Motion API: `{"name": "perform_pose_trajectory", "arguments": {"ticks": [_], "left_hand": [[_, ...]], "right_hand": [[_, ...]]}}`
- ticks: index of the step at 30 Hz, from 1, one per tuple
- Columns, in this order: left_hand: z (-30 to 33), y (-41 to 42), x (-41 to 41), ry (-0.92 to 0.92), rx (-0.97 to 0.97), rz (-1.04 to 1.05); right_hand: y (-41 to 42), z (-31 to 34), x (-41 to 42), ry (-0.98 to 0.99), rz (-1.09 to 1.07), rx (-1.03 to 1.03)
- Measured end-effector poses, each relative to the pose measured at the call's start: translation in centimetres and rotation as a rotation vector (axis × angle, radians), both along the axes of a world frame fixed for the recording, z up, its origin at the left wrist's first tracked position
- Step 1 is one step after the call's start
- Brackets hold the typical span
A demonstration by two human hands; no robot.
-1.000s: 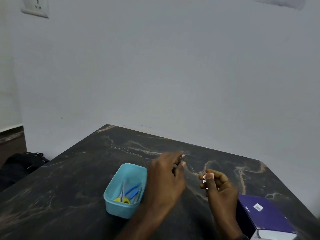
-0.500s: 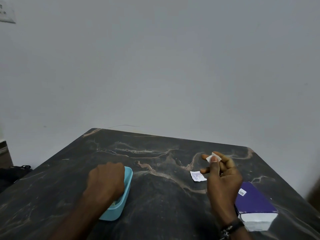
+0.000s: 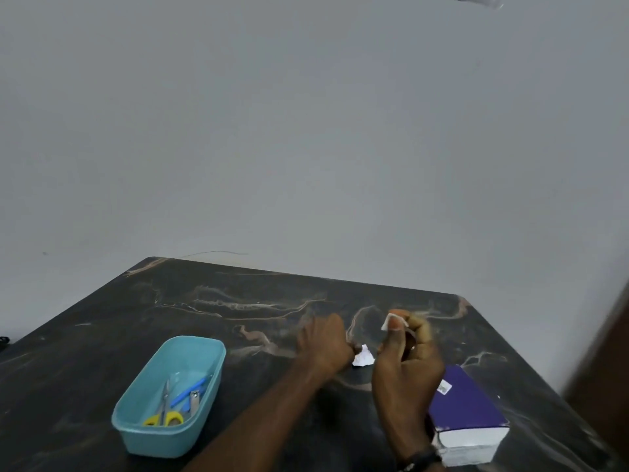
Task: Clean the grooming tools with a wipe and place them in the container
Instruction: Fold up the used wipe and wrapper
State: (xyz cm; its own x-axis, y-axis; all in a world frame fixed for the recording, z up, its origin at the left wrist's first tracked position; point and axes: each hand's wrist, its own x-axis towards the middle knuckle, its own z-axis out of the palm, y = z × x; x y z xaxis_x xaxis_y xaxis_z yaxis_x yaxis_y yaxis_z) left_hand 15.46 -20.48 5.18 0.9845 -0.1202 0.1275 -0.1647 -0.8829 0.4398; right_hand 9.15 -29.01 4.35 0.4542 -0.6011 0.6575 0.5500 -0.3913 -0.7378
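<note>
Best to keep right hand (image 3: 406,362) fingers (image 3: 394,327) pinching the wipe (image 3: 391,322), w/ left hand (image 3: 323,345) pinching white scrap (image 3: 363,356) btwn both on tabletop (image 3: 238,311), then clear it; tools (image 3: 177,400) sit in container (image 3: 170,396) well left of fingers

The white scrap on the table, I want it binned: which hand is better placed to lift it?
Left. The left hand is already touching the white scrap; the right hand is pinching a wipe.
</note>
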Motion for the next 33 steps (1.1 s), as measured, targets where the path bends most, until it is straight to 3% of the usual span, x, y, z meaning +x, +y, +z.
{"name": "perform_pose_trajectory", "arguments": {"ticks": [5, 14, 21, 29, 33], "left_hand": [[-2.0, -2.1, 1.9, 0.108, 0.038, 0.037], [-2.7, -1.5, 2.0, 0.023, 0.028, 0.000], [-2.6, -0.6, 2.3, 0.060, -0.024, -0.115], [-3.3, 0.5, 2.2, 0.082, -0.258, -0.046], [-3.1, 1.1, 2.1, 0.140, -0.308, -0.077]], "right_hand": [[0.4, -0.4, 0.2, -0.046, 0.060, 0.003], [0.8, -0.9, 0.2, -0.019, 0.091, -0.044], [0.9, -1.0, 0.3, -0.034, 0.087, -0.060], [0.8, -1.1, 0.3, -0.053, 0.082, -0.103], [0.9, -0.9, 0.1, -0.034, 0.147, -0.004]]}}
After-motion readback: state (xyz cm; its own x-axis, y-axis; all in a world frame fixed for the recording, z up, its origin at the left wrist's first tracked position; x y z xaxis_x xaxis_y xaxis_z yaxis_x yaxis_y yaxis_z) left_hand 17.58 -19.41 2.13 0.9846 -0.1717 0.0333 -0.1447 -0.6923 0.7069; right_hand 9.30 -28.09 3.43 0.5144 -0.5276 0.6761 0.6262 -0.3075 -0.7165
